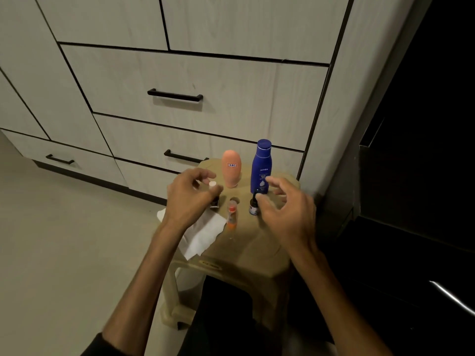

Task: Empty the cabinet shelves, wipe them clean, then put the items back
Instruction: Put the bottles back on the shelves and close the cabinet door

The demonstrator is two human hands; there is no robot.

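Note:
A tan plastic stool [246, 250] stands before the cabinet and carries the items. At its back stand a peach tube [231, 172] and a blue lotion bottle [261, 167]. A small orange-capped bottle [231, 217] stands in the middle, next to a white cloth [203, 233]. My left hand [187, 199] pinches the white cap of a small dark bottle [214, 200]. My right hand [285, 209] hovers with spread fingers over a small dark dropper bottle [254, 205], its fingertips close to the top; contact is unclear.
The pale wood-grain cabinet [195, 80] has shut doors and drawers with black handles [175, 95]. Light floor lies to the left. A dark area fills the right side beside the cabinet's end panel.

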